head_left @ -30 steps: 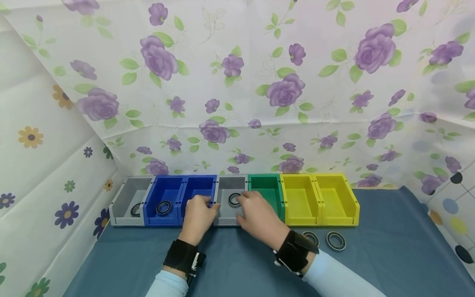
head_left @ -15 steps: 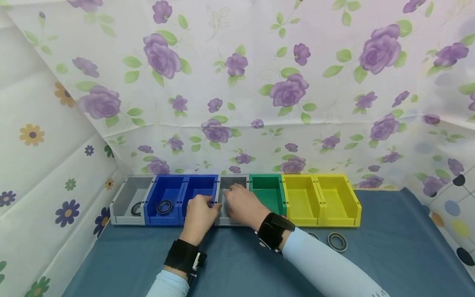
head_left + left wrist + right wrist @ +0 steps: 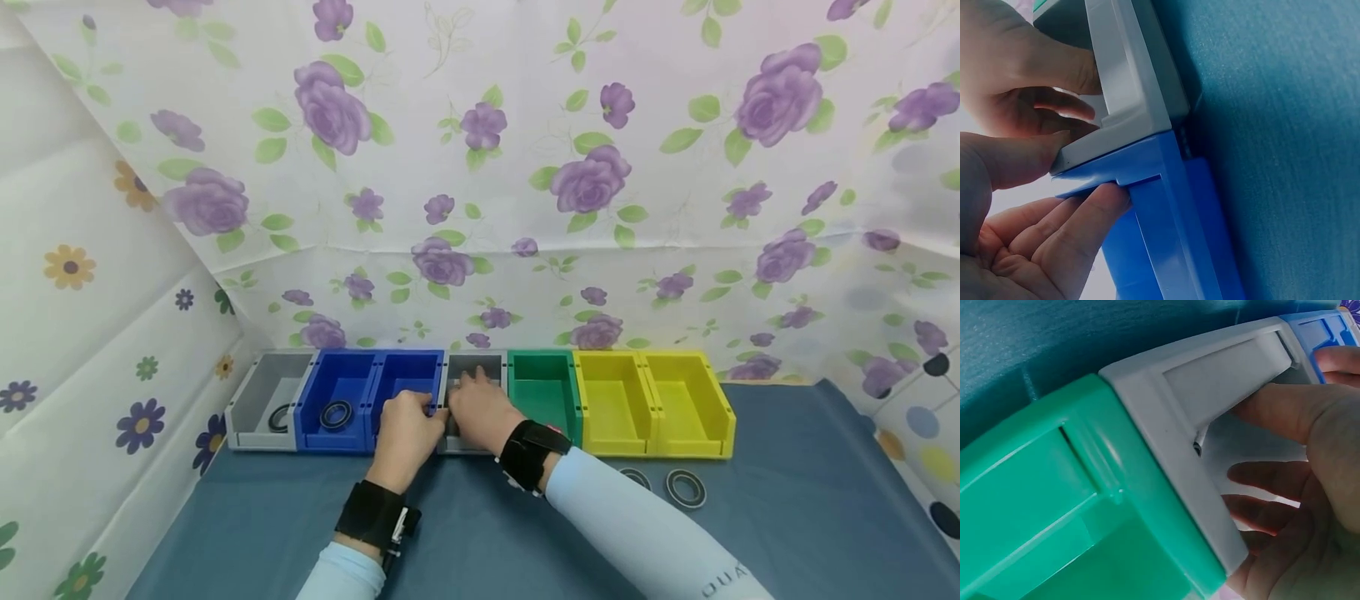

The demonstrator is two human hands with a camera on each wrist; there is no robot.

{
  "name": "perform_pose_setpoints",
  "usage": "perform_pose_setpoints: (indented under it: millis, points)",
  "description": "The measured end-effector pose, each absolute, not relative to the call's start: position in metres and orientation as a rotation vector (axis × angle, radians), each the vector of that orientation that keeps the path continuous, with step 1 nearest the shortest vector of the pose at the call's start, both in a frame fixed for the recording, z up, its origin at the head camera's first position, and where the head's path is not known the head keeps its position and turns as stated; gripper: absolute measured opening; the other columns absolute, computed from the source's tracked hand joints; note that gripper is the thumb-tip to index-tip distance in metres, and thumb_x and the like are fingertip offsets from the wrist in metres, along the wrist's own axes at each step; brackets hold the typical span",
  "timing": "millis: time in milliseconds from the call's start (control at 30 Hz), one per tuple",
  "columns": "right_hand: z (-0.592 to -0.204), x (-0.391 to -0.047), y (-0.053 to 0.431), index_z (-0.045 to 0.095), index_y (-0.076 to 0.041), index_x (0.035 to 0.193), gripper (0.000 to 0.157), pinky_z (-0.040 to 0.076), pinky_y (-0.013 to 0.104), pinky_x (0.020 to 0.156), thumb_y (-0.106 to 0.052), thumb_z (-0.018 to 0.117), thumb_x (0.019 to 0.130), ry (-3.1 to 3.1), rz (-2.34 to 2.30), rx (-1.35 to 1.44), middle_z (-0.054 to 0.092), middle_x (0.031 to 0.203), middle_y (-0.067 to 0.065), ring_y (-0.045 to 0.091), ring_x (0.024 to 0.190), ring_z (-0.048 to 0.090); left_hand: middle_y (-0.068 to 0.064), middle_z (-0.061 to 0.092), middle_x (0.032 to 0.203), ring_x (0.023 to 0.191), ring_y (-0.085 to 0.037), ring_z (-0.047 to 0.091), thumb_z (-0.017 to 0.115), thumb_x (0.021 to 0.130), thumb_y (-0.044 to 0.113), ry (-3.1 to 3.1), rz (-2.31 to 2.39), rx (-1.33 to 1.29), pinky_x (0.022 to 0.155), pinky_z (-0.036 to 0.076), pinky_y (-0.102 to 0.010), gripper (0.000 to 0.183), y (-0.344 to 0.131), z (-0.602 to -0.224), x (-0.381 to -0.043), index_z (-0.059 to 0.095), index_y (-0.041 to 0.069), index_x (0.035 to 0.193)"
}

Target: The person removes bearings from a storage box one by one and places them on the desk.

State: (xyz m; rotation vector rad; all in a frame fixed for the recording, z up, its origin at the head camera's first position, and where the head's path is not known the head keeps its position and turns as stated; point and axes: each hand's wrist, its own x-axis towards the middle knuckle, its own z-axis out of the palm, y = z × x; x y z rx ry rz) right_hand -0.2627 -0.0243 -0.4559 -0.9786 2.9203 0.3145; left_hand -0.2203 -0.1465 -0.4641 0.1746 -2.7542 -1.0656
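My left hand (image 3: 408, 429) pinches the adjoining side walls of a blue bin (image 3: 386, 367) and a grey bin (image 3: 476, 360). In the left wrist view its thumb rests on the grey edge, while the fingertips press the blue side. My right hand (image 3: 483, 408) reaches into that grey bin, fingers slightly bent and apart from the thumb; nothing shows between them. A small dark edge, perhaps of a ball bearing (image 3: 1197, 449), shows at the bin's front corner in the right wrist view; the rest is hidden.
The row continues left with another blue bin (image 3: 337, 387) and a grey bin (image 3: 262, 437), each holding a bearing. A green bin (image 3: 543, 387) and two yellow bins (image 3: 611, 396) stand to the right. Two bearings (image 3: 686, 489) lie on the blue tablecloth, one partly behind my right sleeve.
My right hand has moved left and deeper into the grey bin, covering the bearing seen there in the head view. My left hand keeps its hold on the bin walls.
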Motion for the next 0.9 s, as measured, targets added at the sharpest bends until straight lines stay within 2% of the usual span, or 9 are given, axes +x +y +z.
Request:
perform_pose_setpoints:
  millis: [133,200,300,400,533,767,900]
  points:
    - [-0.460,-0.264,-0.023,0.059,-0.012,0.125,0.033,0.037,0.041,0.106,-0.023,0.053,0.095,2.906,0.334,-0.941,0.050,0.138,0.013,0.032,0.130,0.044,-0.012,0.070,0.075,0.042,-0.010,0.047,0.071,0.082,0.022,-2.774,-1.088,0.185,0.038,0.033,-0.025,0.037,-0.147,-0.465,-0.220,0.068,-0.001,0.111]
    - [-0.462,-0.265,-0.022,0.061,-0.012,0.123,0.031,0.038,0.040,0.105,-0.023,0.054,0.094,2.904,0.328,-0.941,0.055,0.133,0.011,0.030,0.128,0.047,-0.013,0.072,0.085,0.042,-0.008,0.048,0.071,0.082,0.022,-2.774,-1.091,0.184,0.039,0.034,-0.025,0.037,-0.147,-0.466,-0.221,0.068,-0.001,0.111]
    - [-0.464,-0.264,-0.020,0.066,-0.013,0.114,0.024,0.042,0.038,0.102,-0.022,0.056,0.094,2.917,0.325,-0.968,0.064,0.119,0.006,0.023,0.115,0.058,-0.015,0.072,0.089,0.042,-0.008,0.048,0.072,0.081,0.021,-2.768,-1.096,0.186,0.039,0.035,-0.025,0.036,-0.146,-0.465,-0.221,0.068,-0.001,0.110]
    - [-0.465,-0.263,-0.020,0.068,-0.015,0.103,0.016,0.051,0.035,0.088,-0.020,0.056,0.093,2.931,0.301,-0.976,0.068,0.100,0.001,0.016,0.095,0.064,-0.016,0.072,0.093,0.044,-0.008,0.050,0.072,0.081,0.020,-2.763,-1.096,0.186,0.040,0.036,-0.025,0.036,-0.146,-0.464,-0.221,0.069,-0.001,0.109]
    - [-0.466,-0.264,-0.020,0.068,-0.017,0.098,0.012,0.054,0.030,0.068,-0.020,0.058,0.093,2.939,0.301,-0.962,0.068,0.093,-0.001,0.014,0.083,0.064,-0.015,0.072,0.096,0.048,-0.008,0.052,0.072,0.081,0.021,-2.765,-1.102,0.185,0.042,0.038,-0.025,0.036,-0.147,-0.463,-0.221,0.069,-0.001,0.109]
    - [-0.469,-0.264,-0.019,0.069,-0.019,0.099,0.012,0.053,0.030,0.074,-0.017,0.063,0.089,2.953,0.376,-1.005,0.068,0.098,-0.002,0.014,0.089,0.063,-0.014,0.071,0.097,0.055,-0.009,0.056,0.073,0.080,0.021,-2.756,-1.085,0.178,0.044,0.039,-0.024,0.037,-0.148,-0.463,-0.222,0.069,-0.001,0.109]
    - [-0.471,-0.265,-0.019,0.070,-0.020,0.098,0.012,0.054,0.030,0.073,-0.016,0.063,0.089,2.964,0.399,-1.011,0.067,0.098,-0.002,0.014,0.087,0.063,-0.015,0.071,0.097,0.056,-0.009,0.056,0.073,0.080,0.020,-2.753,-1.086,0.178,0.044,0.040,-0.024,0.036,-0.148,-0.464,-0.222,0.069,-0.001,0.109]
